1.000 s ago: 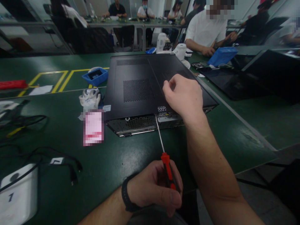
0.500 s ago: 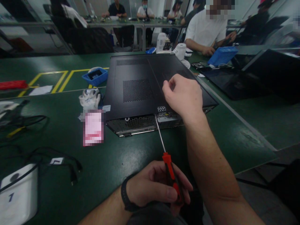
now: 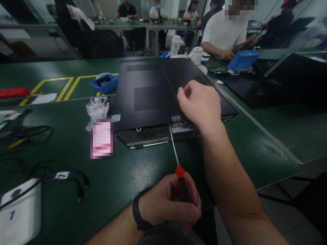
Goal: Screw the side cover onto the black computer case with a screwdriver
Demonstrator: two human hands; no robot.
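A black computer case [image 3: 145, 76] lies flat on the table with its metal back panel facing me. In my left hand [image 3: 171, 204] is a screwdriver [image 3: 180, 173] with a red and black handle, my fingers wrapped round it. Its thin shaft slants up to the case's back edge, where the tip meets the panel near a slot; the screw itself is too small to make out. On the case's top, right of the vent holes, rests my right hand [image 3: 200, 103] with curled fingers. Whatever those fingers might hold is hidden.
Left of the case lie grey-white gloves [image 3: 98, 108], a pink blurred packet [image 3: 102, 139] and a blue tray [image 3: 104, 83]. Black cables [image 3: 68, 170] and a white box marked 1 [image 3: 21, 211] are nearer on the left. A co-worker [image 3: 222, 34] sits beyond, near a dark laptop [image 3: 286, 81].
The screwdriver handle has turned in my left hand, showing less red, and its lower end has shifted slightly left. My left fingers have closed in round it. My right hand stays put.
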